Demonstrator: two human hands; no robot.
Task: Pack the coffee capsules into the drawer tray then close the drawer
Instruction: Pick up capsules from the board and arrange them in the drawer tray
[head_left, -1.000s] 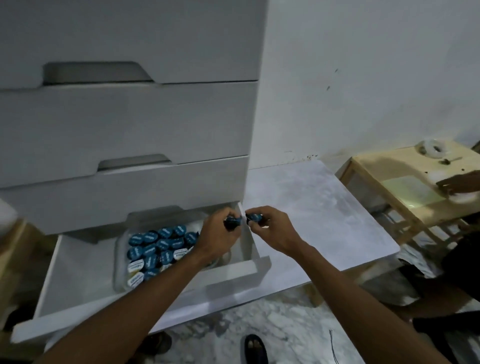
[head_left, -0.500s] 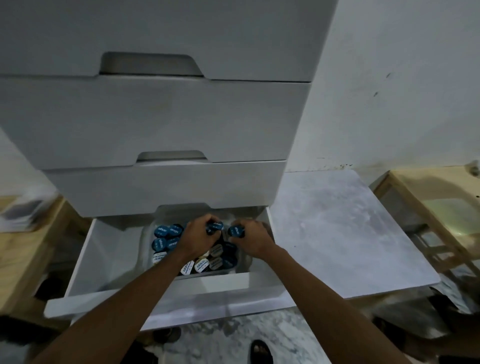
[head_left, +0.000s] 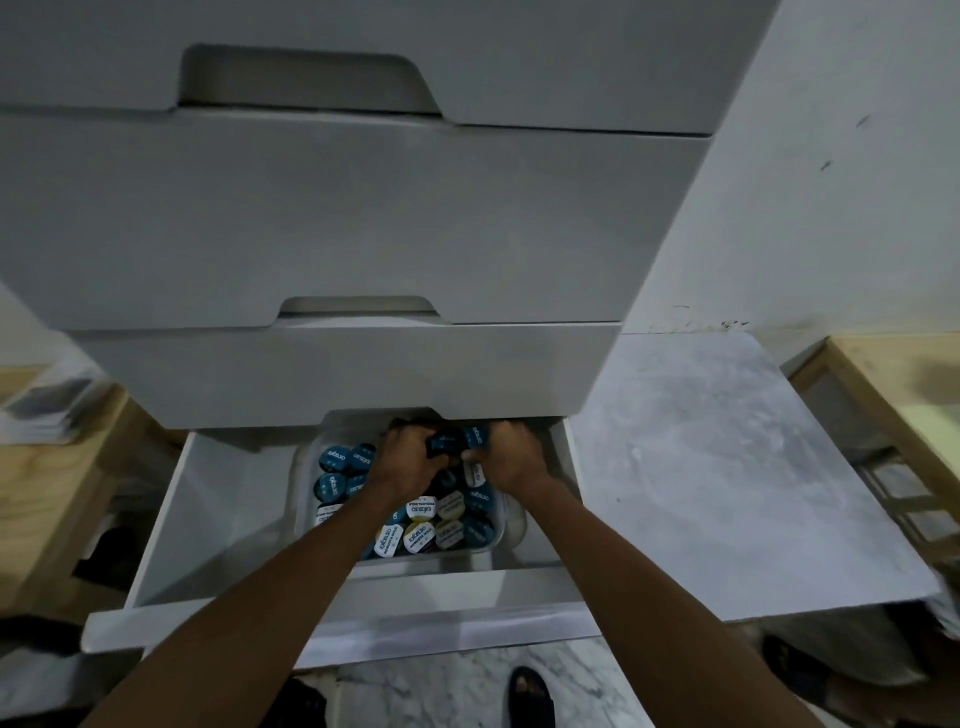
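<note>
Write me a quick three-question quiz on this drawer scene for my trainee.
1. True or false: the bottom drawer is shut.
2. What do the left hand and right hand each pinch? A) a blue capsule B) a spoon C) nothing
3. Fill in: the packed capsules lie in a clear ___.
Key: 1 false, it stands open; 2 A; 3 tray.

Closed grey drawer fronts (head_left: 363, 218) stacked above. To the right, pale marbled slab (head_left: 727, 467) against white wall (head_left: 857, 182), wooden stand (head_left: 883, 395) beyond. Left, stacked papers (head_left: 47, 410) on wooden shelf (head_left: 62, 493). Below, black sandal (head_left: 530, 696) on marble floor (head_left: 441, 691).
</note>
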